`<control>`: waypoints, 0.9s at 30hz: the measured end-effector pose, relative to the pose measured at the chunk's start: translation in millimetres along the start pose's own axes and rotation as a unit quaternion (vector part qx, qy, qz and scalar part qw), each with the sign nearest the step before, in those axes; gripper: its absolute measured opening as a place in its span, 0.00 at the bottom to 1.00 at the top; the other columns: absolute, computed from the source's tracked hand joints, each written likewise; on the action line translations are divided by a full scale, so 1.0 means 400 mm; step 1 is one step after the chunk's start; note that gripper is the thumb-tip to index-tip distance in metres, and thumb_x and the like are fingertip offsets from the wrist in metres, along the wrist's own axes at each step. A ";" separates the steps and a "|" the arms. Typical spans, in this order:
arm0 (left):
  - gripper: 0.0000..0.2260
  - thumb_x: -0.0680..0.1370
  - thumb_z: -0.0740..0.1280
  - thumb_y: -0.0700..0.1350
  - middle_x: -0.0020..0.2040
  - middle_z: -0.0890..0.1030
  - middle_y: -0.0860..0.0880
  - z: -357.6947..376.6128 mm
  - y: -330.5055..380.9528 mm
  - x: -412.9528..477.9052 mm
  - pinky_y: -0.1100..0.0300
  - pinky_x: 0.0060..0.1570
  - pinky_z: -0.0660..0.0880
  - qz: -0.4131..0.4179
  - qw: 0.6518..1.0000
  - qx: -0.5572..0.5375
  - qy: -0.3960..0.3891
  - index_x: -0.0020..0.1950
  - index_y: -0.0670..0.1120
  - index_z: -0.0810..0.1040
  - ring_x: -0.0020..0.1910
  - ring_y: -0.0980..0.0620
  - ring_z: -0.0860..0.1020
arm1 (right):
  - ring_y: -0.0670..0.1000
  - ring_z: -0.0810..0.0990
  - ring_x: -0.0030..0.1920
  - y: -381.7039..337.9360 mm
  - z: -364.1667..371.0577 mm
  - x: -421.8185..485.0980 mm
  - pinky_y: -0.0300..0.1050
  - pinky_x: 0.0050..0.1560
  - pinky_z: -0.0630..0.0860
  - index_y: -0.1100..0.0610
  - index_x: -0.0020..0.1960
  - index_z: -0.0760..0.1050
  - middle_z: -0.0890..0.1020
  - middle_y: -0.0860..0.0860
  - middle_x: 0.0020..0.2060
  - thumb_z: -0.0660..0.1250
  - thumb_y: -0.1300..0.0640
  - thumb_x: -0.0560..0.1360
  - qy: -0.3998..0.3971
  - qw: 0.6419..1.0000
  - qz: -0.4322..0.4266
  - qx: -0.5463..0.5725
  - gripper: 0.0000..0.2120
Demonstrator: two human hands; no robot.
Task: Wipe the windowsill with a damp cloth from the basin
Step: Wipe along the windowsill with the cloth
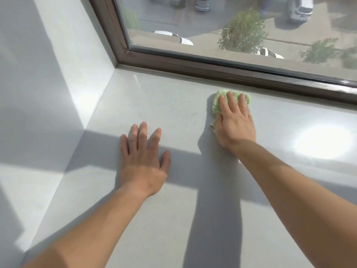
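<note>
In the head view, the green cloth [217, 102] lay on the pale windowsill [173, 105] right of centre, near the dark brown window frame [212, 69] but not quite touching it. The right hand [234, 120] lay flat on top of it, fingers straight and close together, pressing down rather than gripping. Folded cloth showed beyond the fingertips and along the hand's left edge, and a small corner poked out near the base of the thumb.

The left hand [143, 163] rested at centre-left, palm down on the bare sill, fingers released and slightly spread, holding nothing. It probably served as a brace. The basin was not in view.

The cloth looked like a soft, fluffy microfibre square, light and limp. It would likely bunch or unfold if pushed by one edge, so a flat palm over its middle seemed the sound way to drive it. Damp fabric should drag a little on this glossy surface (bright glare sat at the right of the frame), which would help it pick up dust. To lift it, pinching the folded layers together would probably keep it from flopping open.

The white side wall [73, 64] filled the left of the frame. Through the glass at upper right, parked cars [301, 10] and trees [243, 29] showed below.
</note>
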State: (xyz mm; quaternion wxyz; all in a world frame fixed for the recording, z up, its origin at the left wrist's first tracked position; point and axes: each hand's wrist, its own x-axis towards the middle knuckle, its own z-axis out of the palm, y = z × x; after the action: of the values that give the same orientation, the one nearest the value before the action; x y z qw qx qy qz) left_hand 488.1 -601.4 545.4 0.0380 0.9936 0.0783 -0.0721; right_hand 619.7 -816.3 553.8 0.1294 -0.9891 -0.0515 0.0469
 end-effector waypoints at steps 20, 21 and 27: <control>0.31 0.78 0.51 0.56 0.82 0.47 0.44 -0.023 -0.117 -0.061 0.43 0.75 0.32 0.074 0.995 -0.062 0.004 0.81 0.49 0.52 0.79 0.45 0.37 | 0.54 0.39 0.79 -0.232 0.071 -0.193 0.50 0.78 0.41 0.48 0.80 0.48 0.47 0.45 0.80 0.47 0.49 0.83 -0.037 0.989 -0.136 -0.034 0.27; 0.29 0.80 0.50 0.57 0.82 0.45 0.44 -0.018 -0.127 -0.077 0.42 0.75 0.32 0.070 0.996 -0.054 -0.002 0.81 0.51 0.51 0.79 0.44 0.36 | 0.52 0.38 0.79 -0.199 0.060 -0.200 0.48 0.78 0.40 0.46 0.80 0.47 0.46 0.43 0.80 0.47 0.49 0.83 -0.047 0.988 -0.144 -0.038 0.27; 0.30 0.80 0.41 0.59 0.82 0.45 0.42 0.002 -0.145 -0.093 0.39 0.76 0.40 0.082 0.996 -0.018 0.004 0.81 0.51 0.49 0.80 0.41 0.40 | 0.59 0.39 0.79 -0.175 0.056 -0.185 0.56 0.78 0.44 0.51 0.81 0.48 0.47 0.51 0.81 0.48 0.50 0.81 0.014 0.992 0.119 -0.026 0.28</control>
State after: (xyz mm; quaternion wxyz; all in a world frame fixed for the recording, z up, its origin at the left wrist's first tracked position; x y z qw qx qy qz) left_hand 442.5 -550.0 546.6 0.0613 0.9961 -0.0021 -0.0638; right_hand 537.9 -751.8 556.3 0.0977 -0.9919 0.0671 0.0463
